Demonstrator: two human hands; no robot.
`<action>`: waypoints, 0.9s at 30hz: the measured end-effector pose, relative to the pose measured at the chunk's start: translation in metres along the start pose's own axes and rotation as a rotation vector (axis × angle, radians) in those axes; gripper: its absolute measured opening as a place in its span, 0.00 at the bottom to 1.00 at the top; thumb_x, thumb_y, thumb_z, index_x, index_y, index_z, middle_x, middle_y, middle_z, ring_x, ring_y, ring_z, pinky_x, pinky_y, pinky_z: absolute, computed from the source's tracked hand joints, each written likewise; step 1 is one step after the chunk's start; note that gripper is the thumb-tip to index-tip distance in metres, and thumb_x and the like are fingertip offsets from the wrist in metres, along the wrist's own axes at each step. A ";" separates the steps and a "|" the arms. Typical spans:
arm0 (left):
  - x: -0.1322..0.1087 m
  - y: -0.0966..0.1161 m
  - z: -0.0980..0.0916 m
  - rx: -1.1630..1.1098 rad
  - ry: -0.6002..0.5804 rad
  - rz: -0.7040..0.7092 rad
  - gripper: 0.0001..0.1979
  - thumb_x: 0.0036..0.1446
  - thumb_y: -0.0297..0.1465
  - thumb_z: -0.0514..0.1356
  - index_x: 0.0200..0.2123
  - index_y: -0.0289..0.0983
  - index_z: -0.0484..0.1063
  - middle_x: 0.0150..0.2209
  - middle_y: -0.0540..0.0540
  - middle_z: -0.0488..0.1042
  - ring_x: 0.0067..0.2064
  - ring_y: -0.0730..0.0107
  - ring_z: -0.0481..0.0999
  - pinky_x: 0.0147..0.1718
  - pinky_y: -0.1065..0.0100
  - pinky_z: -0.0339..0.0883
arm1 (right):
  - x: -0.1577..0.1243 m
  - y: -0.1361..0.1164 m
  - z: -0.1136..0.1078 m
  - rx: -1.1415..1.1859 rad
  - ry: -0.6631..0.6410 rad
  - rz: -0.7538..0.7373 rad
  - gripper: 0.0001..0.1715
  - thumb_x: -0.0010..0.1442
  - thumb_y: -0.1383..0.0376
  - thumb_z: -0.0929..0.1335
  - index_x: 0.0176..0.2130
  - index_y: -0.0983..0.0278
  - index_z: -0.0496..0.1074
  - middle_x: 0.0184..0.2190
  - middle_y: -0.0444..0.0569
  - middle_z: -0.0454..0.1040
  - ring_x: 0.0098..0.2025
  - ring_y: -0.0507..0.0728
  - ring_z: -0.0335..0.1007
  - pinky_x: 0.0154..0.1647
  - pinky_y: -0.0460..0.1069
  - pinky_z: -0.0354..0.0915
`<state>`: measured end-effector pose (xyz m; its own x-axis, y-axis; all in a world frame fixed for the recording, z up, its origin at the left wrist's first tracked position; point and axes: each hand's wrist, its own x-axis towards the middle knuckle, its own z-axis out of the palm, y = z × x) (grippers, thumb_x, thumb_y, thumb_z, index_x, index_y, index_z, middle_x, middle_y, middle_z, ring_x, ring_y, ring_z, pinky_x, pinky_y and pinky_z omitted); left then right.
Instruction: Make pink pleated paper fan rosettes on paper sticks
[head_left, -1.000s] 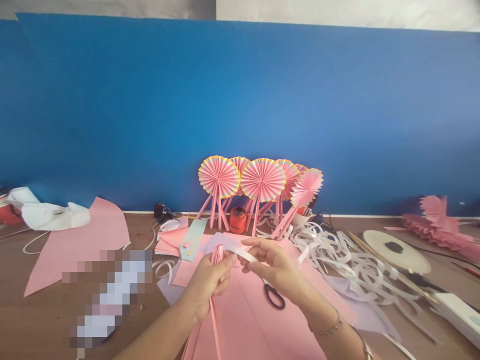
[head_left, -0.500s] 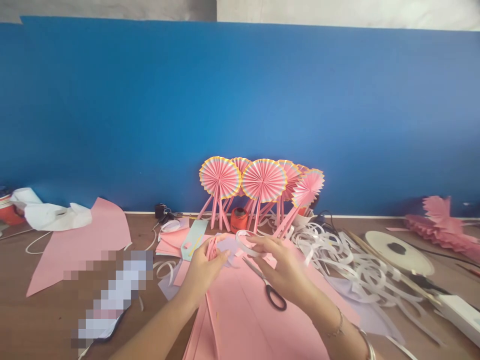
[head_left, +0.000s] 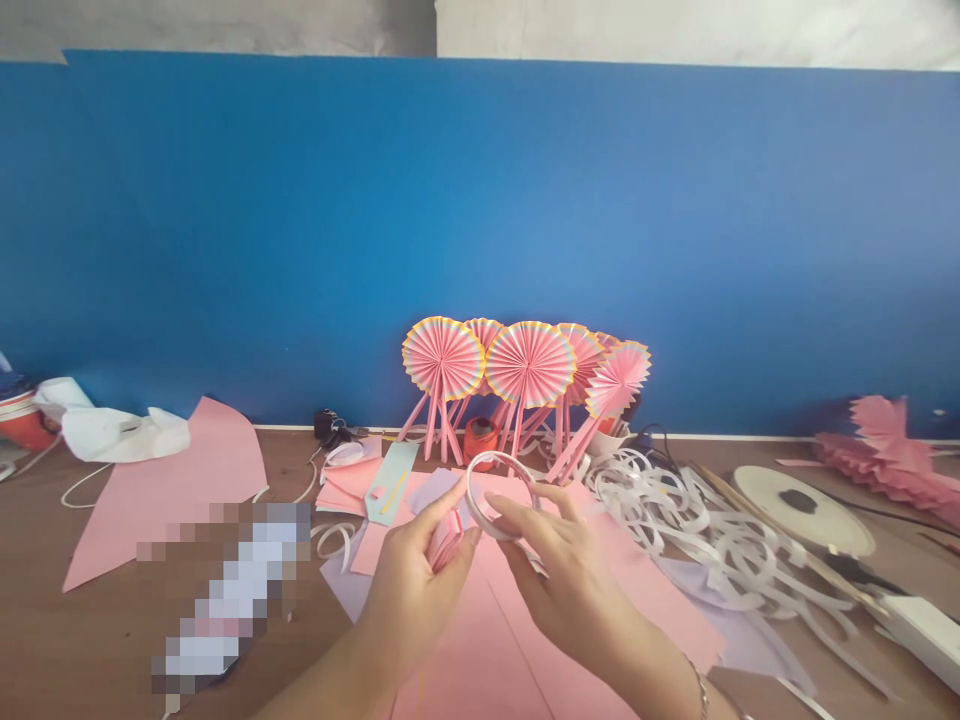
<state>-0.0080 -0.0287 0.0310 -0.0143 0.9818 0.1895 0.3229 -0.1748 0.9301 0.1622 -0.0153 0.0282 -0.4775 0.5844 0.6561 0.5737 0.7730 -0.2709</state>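
My left hand (head_left: 416, 565) is closed on a folded pink paper strip (head_left: 445, 541), pinched between thumb and fingers. In my right hand (head_left: 559, 555) is a thin white ring like a roll of tape (head_left: 471, 492), held with its round opening showing. Both hands are close together, with the ring just right of the folded paper. Beneath them lie large pink paper sheets (head_left: 480, 640). Scissors seen earlier on the sheets are now mostly hidden behind my right hand.
Pleated pink paper fans (head_left: 529, 365) on pink legs stand by the blue partition (head_left: 480, 200). White curled strips (head_left: 720, 540) pile up to the right, beside a pale disc (head_left: 802, 510). An orange container (head_left: 480, 436) stands behind my hands; a pink sheet (head_left: 165, 500) lies left.
My hands have come nearer each other and closer to me. The white ring has turned more upright, and the folded pink paper has tilted. The scissors have become covered.
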 end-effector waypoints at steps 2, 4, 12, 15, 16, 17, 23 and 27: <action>-0.003 -0.006 0.002 0.069 0.079 0.072 0.18 0.55 0.36 0.59 0.50 0.40 0.72 0.46 0.44 0.77 0.51 0.59 0.73 0.51 0.62 0.65 | 0.001 -0.004 0.000 0.009 -0.013 0.002 0.21 0.61 0.77 0.59 0.53 0.62 0.59 0.31 0.46 0.78 0.28 0.53 0.71 0.52 0.60 0.59; -0.004 -0.011 0.003 0.121 0.152 0.141 0.14 0.55 0.35 0.60 0.44 0.40 0.75 0.41 0.46 0.79 0.44 0.63 0.76 0.45 0.66 0.68 | 0.001 -0.006 -0.001 0.026 -0.022 0.012 0.18 0.62 0.77 0.59 0.49 0.62 0.61 0.30 0.45 0.77 0.28 0.53 0.71 0.53 0.60 0.59; 0.000 -0.009 0.003 0.141 0.151 0.184 0.06 0.56 0.35 0.58 0.30 0.40 0.69 0.19 0.58 0.56 0.22 0.76 0.58 0.23 0.75 0.57 | 0.001 -0.007 -0.004 0.135 -0.048 0.152 0.11 0.61 0.76 0.59 0.38 0.60 0.61 0.31 0.46 0.72 0.35 0.56 0.65 0.37 0.52 0.64; 0.001 -0.006 0.000 0.119 0.116 0.240 0.08 0.58 0.34 0.56 0.27 0.39 0.69 0.20 0.56 0.60 0.23 0.76 0.59 0.24 0.74 0.58 | 0.003 -0.011 -0.008 0.187 -0.152 0.264 0.05 0.62 0.70 0.62 0.39 0.60 0.62 0.32 0.46 0.71 0.37 0.57 0.64 0.39 0.53 0.63; 0.000 -0.005 -0.002 0.109 0.104 0.250 0.08 0.58 0.34 0.56 0.28 0.39 0.69 0.21 0.55 0.62 0.23 0.75 0.60 0.25 0.73 0.58 | 0.003 -0.012 -0.009 0.213 -0.193 0.303 0.02 0.63 0.67 0.62 0.39 0.60 0.63 0.32 0.46 0.71 0.38 0.57 0.64 0.39 0.53 0.63; -0.001 -0.005 -0.004 0.096 0.085 0.252 0.08 0.58 0.34 0.56 0.28 0.39 0.70 0.21 0.55 0.64 0.23 0.75 0.61 0.25 0.73 0.58 | 0.004 -0.013 -0.011 0.241 -0.226 0.334 0.03 0.65 0.65 0.61 0.38 0.60 0.64 0.31 0.46 0.71 0.37 0.57 0.65 0.39 0.52 0.63; -0.005 -0.006 -0.006 -0.172 -0.066 0.224 0.14 0.62 0.39 0.53 0.45 0.40 0.72 0.24 0.51 0.67 0.26 0.71 0.67 0.27 0.70 0.62 | 0.007 -0.007 -0.011 0.357 -0.110 0.473 0.20 0.67 0.58 0.56 0.28 0.61 0.64 0.22 0.44 0.66 0.28 0.54 0.62 0.33 0.50 0.60; -0.002 -0.015 0.000 -0.357 -0.058 0.200 0.27 0.64 0.46 0.44 0.61 0.41 0.58 0.37 0.43 0.74 0.40 0.63 0.72 0.42 0.63 0.65 | 0.012 -0.006 -0.012 0.606 0.024 0.666 0.23 0.65 0.52 0.57 0.27 0.62 0.65 0.21 0.44 0.66 0.26 0.53 0.62 0.30 0.48 0.62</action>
<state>-0.0130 -0.0279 0.0170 0.0722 0.9266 0.3690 -0.0350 -0.3674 0.9294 0.1609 -0.0159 0.0461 -0.1541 0.9577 0.2432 0.2737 0.2779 -0.9208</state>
